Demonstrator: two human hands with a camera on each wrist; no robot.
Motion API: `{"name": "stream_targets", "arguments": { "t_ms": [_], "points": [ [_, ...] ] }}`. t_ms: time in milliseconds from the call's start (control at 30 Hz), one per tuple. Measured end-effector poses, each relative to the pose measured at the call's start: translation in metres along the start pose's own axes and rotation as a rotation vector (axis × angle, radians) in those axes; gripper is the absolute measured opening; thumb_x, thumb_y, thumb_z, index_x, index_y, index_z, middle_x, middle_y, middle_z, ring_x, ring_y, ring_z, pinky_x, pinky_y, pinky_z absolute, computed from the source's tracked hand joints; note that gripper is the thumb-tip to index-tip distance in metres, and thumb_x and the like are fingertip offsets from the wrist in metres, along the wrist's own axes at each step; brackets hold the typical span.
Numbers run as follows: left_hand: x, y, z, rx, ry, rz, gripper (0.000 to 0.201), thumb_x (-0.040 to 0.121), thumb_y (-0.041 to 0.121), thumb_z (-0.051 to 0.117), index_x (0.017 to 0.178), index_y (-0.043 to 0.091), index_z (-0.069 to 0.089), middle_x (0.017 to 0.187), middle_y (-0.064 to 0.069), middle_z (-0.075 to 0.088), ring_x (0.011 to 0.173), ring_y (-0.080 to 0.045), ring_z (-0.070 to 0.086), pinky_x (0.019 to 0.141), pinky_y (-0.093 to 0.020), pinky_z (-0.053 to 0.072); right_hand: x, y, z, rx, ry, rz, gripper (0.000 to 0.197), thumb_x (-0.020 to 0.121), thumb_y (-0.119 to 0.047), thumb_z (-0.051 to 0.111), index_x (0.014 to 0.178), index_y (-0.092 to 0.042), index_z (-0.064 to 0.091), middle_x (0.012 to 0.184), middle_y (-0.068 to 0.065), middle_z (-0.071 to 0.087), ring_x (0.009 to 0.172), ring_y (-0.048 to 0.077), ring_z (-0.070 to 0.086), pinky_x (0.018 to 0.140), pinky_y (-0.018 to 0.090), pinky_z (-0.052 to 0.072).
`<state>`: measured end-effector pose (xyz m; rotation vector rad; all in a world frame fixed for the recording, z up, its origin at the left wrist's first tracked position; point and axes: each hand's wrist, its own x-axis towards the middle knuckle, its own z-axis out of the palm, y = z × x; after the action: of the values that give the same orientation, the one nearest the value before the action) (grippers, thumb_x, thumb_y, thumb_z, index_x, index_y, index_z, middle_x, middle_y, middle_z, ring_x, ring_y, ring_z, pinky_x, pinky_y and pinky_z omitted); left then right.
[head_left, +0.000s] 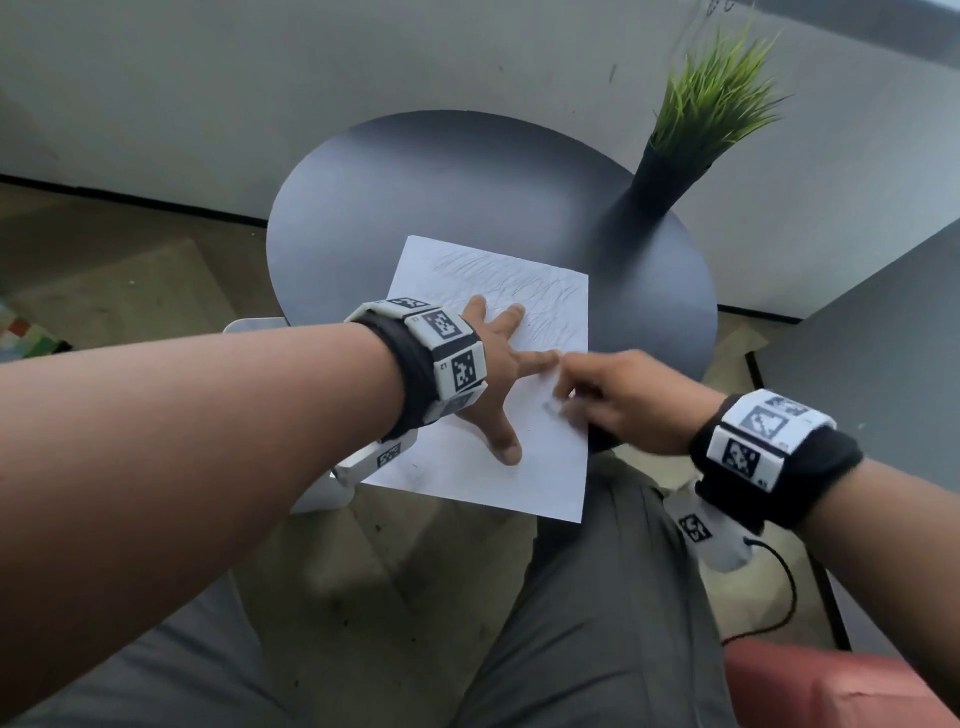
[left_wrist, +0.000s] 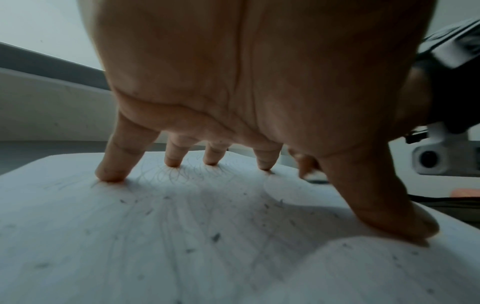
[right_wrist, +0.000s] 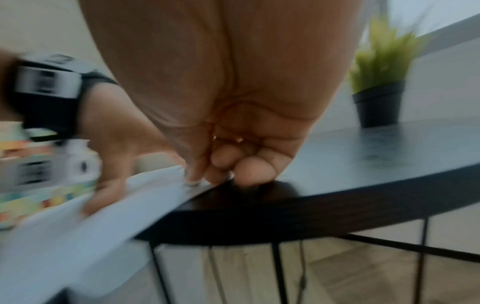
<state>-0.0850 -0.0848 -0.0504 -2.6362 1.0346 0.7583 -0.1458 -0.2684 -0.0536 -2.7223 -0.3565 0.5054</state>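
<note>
White scribbled paper sheet (head_left: 545, 483), where?
On a round dark table (head_left: 441, 182), overhanging its edge. Splayed left hand (head_left: 488, 374) presses it flat; right hand (head_left: 623, 395) pinches a small pale blurred object (left_wrist: 311, 174) against it.

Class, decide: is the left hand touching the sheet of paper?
Touching. The left wrist view shows the left hand with spread fingertips pressed onto the sheet of paper.

A round dark counter (head_left: 467, 197) on thin black legs (right_wrist: 280, 267) carries two things. A white sheet of paper (head_left: 545, 478) scribbled with grey pencil lies on its near side, the near end hanging past the rim. A grassy green plant (head_left: 717, 93) in a black pot (head_left: 660, 182) stands upright near the far right edge, apart from the sheet.
</note>
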Motion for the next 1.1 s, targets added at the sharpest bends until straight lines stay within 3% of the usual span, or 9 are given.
{"name": "stream_targets", "arguments": {
  "t_ms": [100, 233, 300, 400, 567, 733, 900, 1033, 1100],
  "points": [
    [-0.002, 0.000, 0.000, 0.007, 0.002, 0.000, 0.119, 0.061, 0.082, 0.069, 0.149, 0.059, -0.007, 0.165, -0.002, -0.013, 0.148, -0.043, -0.004, 0.107, -0.066, 0.029, 0.008, 0.013, -0.002, -0.029, 0.186, 0.156, 0.011, 0.092, -0.034, 0.059, 0.096, -0.023, 0.057, 0.088, -0.003, 0.064, 0.086, 0.022, 0.060, 0.074, 0.034, 0.048],
    [0.000, -0.001, 0.000, 0.021, 0.002, 0.004, 0.120, 0.061, 0.083, 0.068, 0.149, 0.058, -0.008, 0.165, -0.004, -0.015, 0.148, -0.046, -0.006, 0.108, -0.066, 0.028, -0.006, -0.018, 0.018, -0.062, -0.042, -0.173, 0.008, 0.091, -0.026, 0.058, 0.097, -0.020, 0.059, 0.089, -0.003, 0.064, 0.079, 0.021, 0.057, 0.072, 0.033, 0.048],
    [0.000, 0.000, 0.001, 0.011, -0.001, 0.002, 0.120, 0.061, 0.083, 0.069, 0.150, 0.058, -0.009, 0.165, -0.003, -0.016, 0.148, -0.045, -0.007, 0.108, -0.067, 0.026, -0.002, -0.007, 0.006, -0.021, -0.041, -0.061, 0.008, 0.090, -0.026, 0.059, 0.097, -0.021, 0.061, 0.089, -0.004, 0.065, 0.082, 0.019, 0.059, 0.075, 0.030, 0.049],
    [0.000, 0.000, 0.001, 0.001, 0.003, -0.004, 0.120, 0.061, 0.082, 0.070, 0.150, 0.058, -0.008, 0.165, -0.002, -0.016, 0.148, -0.044, -0.007, 0.107, -0.067, 0.027, 0.008, 0.014, -0.005, -0.022, 0.162, 0.223, 0.011, 0.092, -0.033, 0.057, 0.092, -0.023, 0.054, 0.091, 0.000, 0.064, 0.089, 0.024, 0.059, 0.078, 0.036, 0.049],
    [0.002, -0.001, 0.002, 0.027, -0.002, 0.005, 0.121, 0.060, 0.083, 0.069, 0.150, 0.058, -0.009, 0.165, -0.004, -0.017, 0.147, -0.047, -0.007, 0.106, -0.066, 0.028, -0.007, -0.026, 0.021, -0.061, -0.080, -0.168, 0.015, 0.090, -0.023, 0.057, 0.088, -0.033, 0.046, 0.090, -0.004, 0.063, 0.078, 0.018, 0.055, 0.071, 0.032, 0.049],
    [0.000, -0.002, 0.003, 0.012, 0.005, -0.001, 0.121, 0.059, 0.083, 0.070, 0.149, 0.058, -0.008, 0.165, -0.002, -0.015, 0.148, -0.044, -0.006, 0.106, -0.066, 0.029, 0.008, -0.001, 0.000, -0.025, 0.133, 0.178, 0.013, 0.093, -0.035, 0.055, 0.097, -0.023, 0.055, 0.093, 0.000, 0.063, 0.087, 0.024, 0.058, 0.074, 0.034, 0.047],
    [0.001, -0.003, 0.002, 0.024, 0.005, 0.013, 0.122, 0.059, 0.083, 0.069, 0.150, 0.057, -0.008, 0.165, -0.004, -0.016, 0.147, -0.047, -0.006, 0.107, -0.067, 0.027, -0.004, -0.028, 0.026, -0.034, -0.008, -0.122, 0.004, 0.091, -0.023, 0.057, 0.095, -0.022, 0.055, 0.093, -0.002, 0.064, 0.081, 0.021, 0.057, 0.073, 0.034, 0.048],
    [0.001, -0.003, 0.004, 0.008, 0.017, 0.013, 0.120, 0.060, 0.084, 0.068, 0.150, 0.057, -0.008, 0.165, -0.002, -0.015, 0.148, -0.044, -0.005, 0.106, -0.066, 0.028, 0.009, 0.011, 0.003, 0.017, 0.206, 0.243, 0.010, 0.092, -0.031, 0.057, 0.093, -0.022, 0.054, 0.092, 0.000, 0.064, 0.088, 0.026, 0.058, 0.073, 0.033, 0.043],
    [0.003, -0.004, 0.006, 0.010, 0.017, 0.014, 0.122, 0.060, 0.084, 0.068, 0.150, 0.056, -0.009, 0.165, -0.002, -0.016, 0.148, -0.045, -0.006, 0.107, -0.067, 0.027, 0.006, 0.005, 0.012, -0.018, 0.229, 0.184, 0.010, 0.092, -0.030, 0.057, 0.091, -0.022, 0.051, 0.090, -0.002, 0.062, 0.086, 0.026, 0.058, 0.072, 0.033, 0.044]
  ]
}}
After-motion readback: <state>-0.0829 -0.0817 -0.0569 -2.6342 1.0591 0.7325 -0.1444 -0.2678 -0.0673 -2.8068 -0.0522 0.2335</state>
